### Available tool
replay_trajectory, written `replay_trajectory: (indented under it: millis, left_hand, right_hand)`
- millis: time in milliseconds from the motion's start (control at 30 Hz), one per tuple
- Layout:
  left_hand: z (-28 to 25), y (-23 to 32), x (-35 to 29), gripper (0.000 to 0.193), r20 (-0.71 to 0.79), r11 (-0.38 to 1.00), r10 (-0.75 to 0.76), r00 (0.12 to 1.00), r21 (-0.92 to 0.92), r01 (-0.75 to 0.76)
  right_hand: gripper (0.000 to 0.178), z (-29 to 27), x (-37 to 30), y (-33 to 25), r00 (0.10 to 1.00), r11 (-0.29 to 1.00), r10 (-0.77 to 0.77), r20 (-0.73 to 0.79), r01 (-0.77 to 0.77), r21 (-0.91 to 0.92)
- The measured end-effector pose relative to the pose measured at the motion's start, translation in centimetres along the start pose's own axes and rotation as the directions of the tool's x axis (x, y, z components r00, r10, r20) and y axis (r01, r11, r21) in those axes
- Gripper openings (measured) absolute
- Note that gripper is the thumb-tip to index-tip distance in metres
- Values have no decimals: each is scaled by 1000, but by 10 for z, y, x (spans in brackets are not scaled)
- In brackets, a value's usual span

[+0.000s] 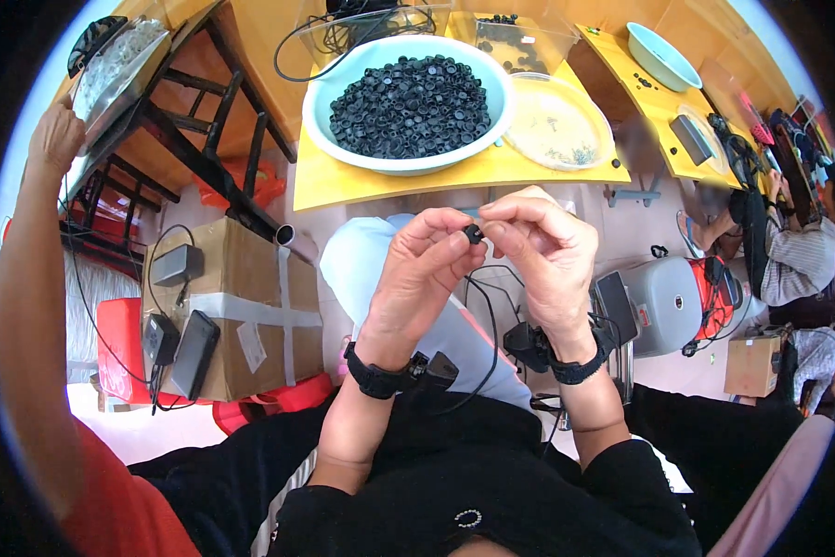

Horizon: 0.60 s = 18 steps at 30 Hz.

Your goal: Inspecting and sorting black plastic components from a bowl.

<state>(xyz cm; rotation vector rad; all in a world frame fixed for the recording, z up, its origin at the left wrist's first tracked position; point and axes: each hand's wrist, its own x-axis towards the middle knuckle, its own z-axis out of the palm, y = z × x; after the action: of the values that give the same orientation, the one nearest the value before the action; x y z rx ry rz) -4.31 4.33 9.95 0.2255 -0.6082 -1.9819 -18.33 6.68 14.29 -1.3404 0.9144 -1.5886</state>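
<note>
Above my lap, my left hand (pixel 415 269) pinches a small black plastic part (pixel 474 233) between thumb and fingertips. My right hand (pixel 549 255) meets it from the other side, its thumb and forefinger closed in a pinch right beside the part. Whatever those right fingertips hold, if anything, is too small to make out. Beyond my hands, on a yellow table (pixel 371 188), stands a pale blue basin (pixel 313 121) heaped with small black round plastic parts (pixel 408 110). To its right lies a round pale tray (pixel 552 116) with tiny thin pieces scattered in it.
A clear bin (pixel 519 42) with black parts stands behind the tray. At left, a cardboard box (pixel 241 306) carries black power banks and cables. Another person's arm (pixel 32 306) reaches a tray at far left. A second yellow table (pixel 654 111) and a grey-and-red case (pixel 663 299) are at right.
</note>
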Motion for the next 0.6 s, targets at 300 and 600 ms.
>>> replay_trajectory:
  millis: [300, 600]
  left_hand:
    - [3, -1, -3, 15, -37, 999, 42, 998, 34, -40]
    - [5, -5, -5, 13, -39, 987, 98, 994, 130, -92]
  right_hand:
    - [13, 6, 0, 2, 954, 864, -301, -2, 272, -423]
    - [19, 11, -6, 3, 927, 819, -373, 30, 344, -459]
